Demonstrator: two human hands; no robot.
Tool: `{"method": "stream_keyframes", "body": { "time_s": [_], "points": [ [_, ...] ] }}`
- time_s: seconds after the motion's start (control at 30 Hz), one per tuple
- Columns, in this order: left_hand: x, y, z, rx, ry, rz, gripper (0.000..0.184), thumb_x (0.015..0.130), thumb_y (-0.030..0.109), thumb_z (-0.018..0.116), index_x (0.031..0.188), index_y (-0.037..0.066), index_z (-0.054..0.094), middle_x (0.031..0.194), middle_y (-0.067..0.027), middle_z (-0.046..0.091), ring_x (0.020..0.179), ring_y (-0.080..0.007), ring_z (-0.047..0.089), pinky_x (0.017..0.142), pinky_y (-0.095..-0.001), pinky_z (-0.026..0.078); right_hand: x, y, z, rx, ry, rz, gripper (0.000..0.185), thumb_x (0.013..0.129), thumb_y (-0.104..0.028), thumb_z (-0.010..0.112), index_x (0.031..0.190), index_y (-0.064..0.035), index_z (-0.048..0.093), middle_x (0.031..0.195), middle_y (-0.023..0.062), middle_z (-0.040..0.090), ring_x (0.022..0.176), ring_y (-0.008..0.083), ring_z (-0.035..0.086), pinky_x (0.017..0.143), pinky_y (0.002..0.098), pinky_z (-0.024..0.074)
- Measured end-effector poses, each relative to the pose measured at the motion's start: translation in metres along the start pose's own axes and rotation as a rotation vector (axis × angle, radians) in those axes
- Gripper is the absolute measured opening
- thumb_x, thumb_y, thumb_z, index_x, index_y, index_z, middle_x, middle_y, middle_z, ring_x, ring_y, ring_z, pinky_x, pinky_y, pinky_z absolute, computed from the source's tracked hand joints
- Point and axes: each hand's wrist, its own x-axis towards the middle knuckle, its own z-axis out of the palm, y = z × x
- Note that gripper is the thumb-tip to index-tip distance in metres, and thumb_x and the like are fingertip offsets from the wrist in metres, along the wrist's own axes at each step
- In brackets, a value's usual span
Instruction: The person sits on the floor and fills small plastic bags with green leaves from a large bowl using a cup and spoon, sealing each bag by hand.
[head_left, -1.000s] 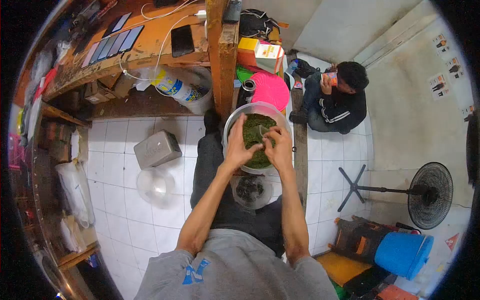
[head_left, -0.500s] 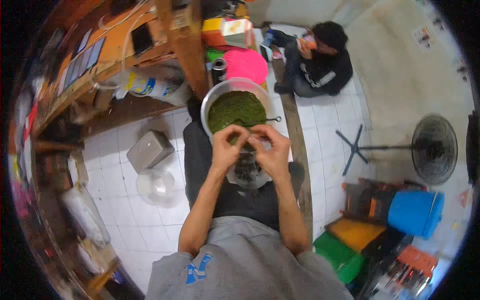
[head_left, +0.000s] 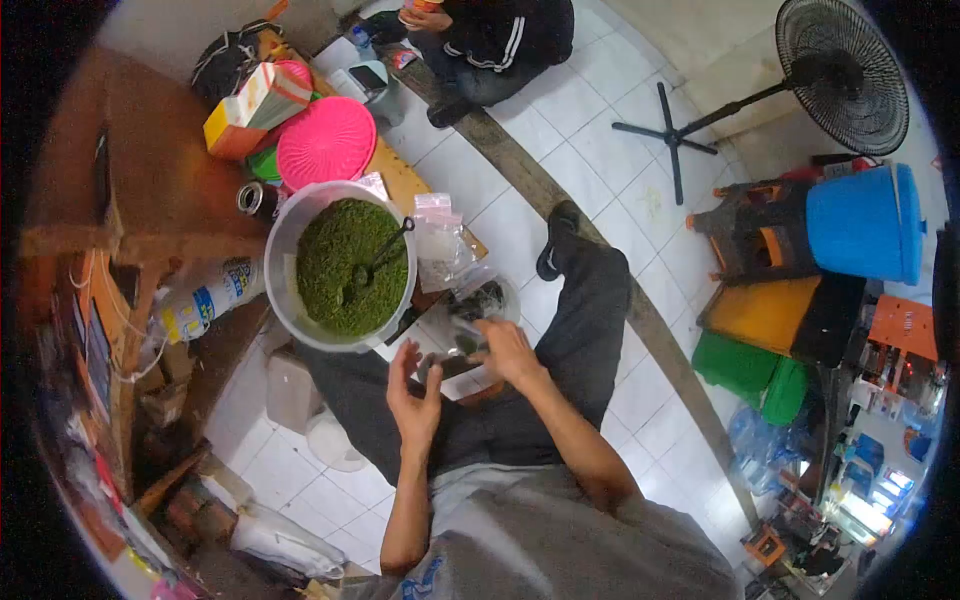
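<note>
My right hand (head_left: 508, 352) is closed on a small clear plastic bag (head_left: 467, 342) with a bit of green in it. To its left, my left hand (head_left: 414, 393) is open, thumb and fingers apart, with nothing visible in it. Beyond my hands stands a large translucent tub (head_left: 283, 300) of chopped green leafy stuff (head_left: 340, 250). A black spoon (head_left: 385, 252) lies in the green stuff, its looped handle reaching over the rim. A clear bowl (head_left: 512, 300) with dark contents sits just past my right hand. Flat clear plastic bags (head_left: 438, 235) lie beside the tub.
A pink lid (head_left: 327, 143) and an open-topped flask (head_left: 252, 198) are behind the tub. Another person (head_left: 500, 45) sits at the back, holding a cup. On the right are a standing fan (head_left: 840, 75), a blue bucket (head_left: 862, 222) and a green container (head_left: 748, 375).
My view has turned, so the tub appears further left. My hands, earlier pinched together, have come apart: the left has opened, and the right holds the small bag.
</note>
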Motion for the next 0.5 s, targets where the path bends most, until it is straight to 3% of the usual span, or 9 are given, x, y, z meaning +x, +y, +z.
{"method": "stream_keyframes", "body": {
  "time_s": [0.03,0.17,0.2,0.27,0.33,0.5],
  "points": [
    [0.005,-0.005,0.001,0.02,-0.033,-0.024,0.055,0.095,0.012,0.073,0.145,0.001,0.052,0.135,-0.0155,0.063,0.121,-0.0253,0.062,0.105,-0.0378,0.047,0.016,0.017,0.003,-0.233,-0.019,0.047,0.033,0.079,-0.012,0.08,0.108,0.0002,0.071,0.095,0.0229,0.073,0.096,0.0383,0.072,0.085,0.047,0.0568],
    [0.015,-0.015,0.009,0.063,-0.102,-0.146,0.046,0.097,0.013,0.07,0.139,-0.001,0.057,0.13,-0.0155,0.066,0.117,-0.0231,0.064,0.102,-0.0364,0.05,0.101,0.047,0.001,-0.045,0.115,-0.009,0.034,0.078,-0.011,0.082,0.108,0.0023,0.07,0.099,0.0227,0.07,0.095,0.0417,0.068,0.085,0.0472,0.053],
    [0.016,-0.013,0.018,0.028,-0.04,-0.164,0.041,0.094,0.013,0.073,0.131,-0.003,0.063,0.117,-0.0143,0.07,0.105,-0.0202,0.066,0.095,-0.0346,0.051,0.124,0.047,0.008,-0.02,0.171,-0.036,0.032,0.078,-0.011,0.081,0.105,0.001,0.069,0.099,0.0216,0.069,0.094,0.0414,0.067,0.083,0.0484,0.0524],
    [0.025,-0.002,0.027,0.028,-0.089,-0.245,0.037,0.096,0.01,0.07,0.13,-0.004,0.062,0.114,-0.0137,0.07,0.102,-0.0185,0.065,0.094,-0.0345,0.051,0.159,0.046,0.029,0.012,0.228,-0.058,0.031,0.077,-0.011,0.081,0.103,-0.0003,0.068,0.098,0.0205,0.068,0.093,0.0411,0.067,0.081,0.0495,0.0518],
    [0.028,-0.009,0.036,-0.016,-0.093,-0.271,0.034,0.097,0.009,0.069,0.129,-0.004,0.062,0.113,-0.0133,0.07,0.101,-0.0177,0.065,0.093,-0.0339,0.052,0.191,0.044,0.048,-0.064,0.434,-0.189,0.025,0.078,-0.01,0.08,0.099,-0.0026,0.067,0.099,0.0171,0.066,0.092,0.0383,0.067,0.078,0.0491,0.0526],
    [0.041,-0.013,0.045,0.046,-0.115,-0.322,0.037,0.098,0.012,0.069,0.131,-0.003,0.062,0.115,-0.0129,0.07,0.103,-0.018,0.065,0.094,-0.0336,0.051,0.215,0.057,0.067,-0.165,0.285,-0.151,0.028,0.071,-0.006,0.079,0.096,-0.0042,0.065,0.101,0.0146,0.066,0.102,0.0361,0.063,0.084,0.0471,0.053]
  ]
}}
